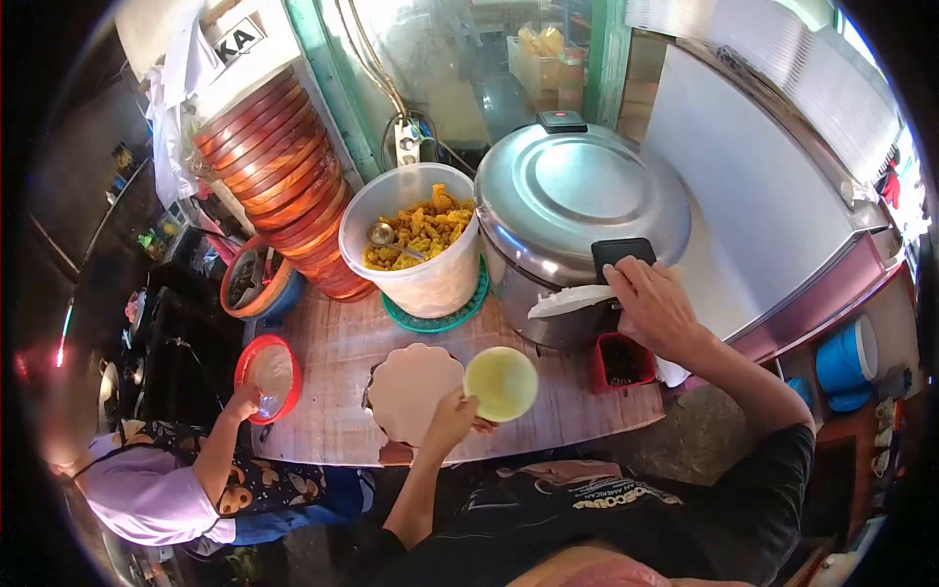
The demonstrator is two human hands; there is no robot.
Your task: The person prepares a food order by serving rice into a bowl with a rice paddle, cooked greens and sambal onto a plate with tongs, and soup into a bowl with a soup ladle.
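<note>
Left hand (452, 421) holds a yellow-green bowl (503, 383), right hand (653, 307) a white paddle (569, 301) by the cooker (577, 181)

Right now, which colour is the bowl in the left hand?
The bowl in the left hand is pale yellow-green, seen in the head view.

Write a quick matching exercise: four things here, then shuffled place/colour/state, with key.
Things:
1. Bowl
2. Paddle
3. Tub
4. Cooker

Descriptions:
A. Silver, with a black handle at the front
B. Held in the camera wearer's left hand
C. On a green tray, with a ladle inside
D. White, held in the camera wearer's right hand

Pairs: 1-B, 2-D, 3-C, 4-A
</note>
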